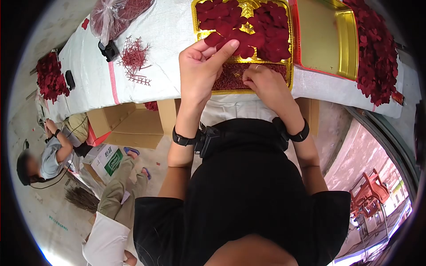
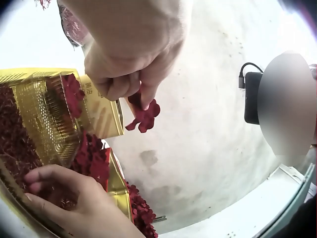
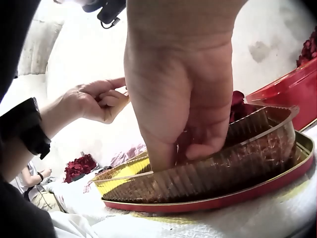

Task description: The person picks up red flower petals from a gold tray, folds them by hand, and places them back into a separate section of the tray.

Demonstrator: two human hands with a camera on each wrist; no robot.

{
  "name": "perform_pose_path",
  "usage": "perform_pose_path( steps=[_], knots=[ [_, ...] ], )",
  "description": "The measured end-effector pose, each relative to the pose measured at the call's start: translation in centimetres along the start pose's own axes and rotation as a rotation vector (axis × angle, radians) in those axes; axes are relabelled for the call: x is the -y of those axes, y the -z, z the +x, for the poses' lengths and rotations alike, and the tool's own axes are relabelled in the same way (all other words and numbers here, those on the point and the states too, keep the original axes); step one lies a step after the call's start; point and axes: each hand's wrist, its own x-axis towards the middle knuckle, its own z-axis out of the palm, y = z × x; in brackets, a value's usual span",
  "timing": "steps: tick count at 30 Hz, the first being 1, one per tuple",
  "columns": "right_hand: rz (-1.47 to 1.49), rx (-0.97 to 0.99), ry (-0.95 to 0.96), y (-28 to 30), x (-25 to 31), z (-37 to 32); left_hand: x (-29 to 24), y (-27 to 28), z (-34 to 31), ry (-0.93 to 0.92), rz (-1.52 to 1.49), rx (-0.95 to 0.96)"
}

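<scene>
My left hand pinches a dark red flower-shaped petal piece between thumb and fingers, held up over the front of a gold plastic tray. Stacks of similar petal pieces fill the tray's far compartments. My right hand reaches into the near compartment, its bent fingers among thin dark red strands. In the right wrist view the thumb and fingers dip behind the ribbed clear tray wall; I cannot tell whether they pinch a strand.
Right of the tray lies a red-rimmed gold box, with a large petal heap beyond. At left are loose red strands, a plastic bag and another petal pile. A cardboard box stands below; other people sit at left.
</scene>
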Motion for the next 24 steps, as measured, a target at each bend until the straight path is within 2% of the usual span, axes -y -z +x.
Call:
perform_pose_path(
  steps=[2,8,11,14,17,20,21,24],
  knots=[
    [0.045,-0.032,0.013,0.1,0.1,-0.2,0.2,0.2,0.1,-0.012,0.009,0.005],
    [-0.03,0.053,0.001,0.1,-0.3,0.0,0.1,0.1,0.3,0.014,-0.071,0.015],
    [0.048,-0.019,0.045,0.4,0.0,0.0,0.1,-0.1,0.3,0.011,-0.082,-0.006],
    [0.237,0.015,0.002,1.3,0.5,0.0,0.1,0.0,0.1,-0.01,-0.091,-0.012],
    [0.566,-0.001,-0.081,2.5,1.0,-0.2,-0.1,-0.5,0.0,-0.042,-0.07,-0.057],
    [0.878,-0.111,-0.129,4.3,1.9,-0.4,0.1,-0.4,-0.1,-0.05,-0.061,-0.077],
    [1.012,-0.142,-0.099,5.1,2.2,-0.4,0.0,-0.3,-0.1,-0.046,-0.052,-0.069],
    [1.071,-0.322,0.063,6.3,2.6,-0.3,-0.3,-0.7,-0.4,-0.057,-0.037,-0.045]
  ],
)
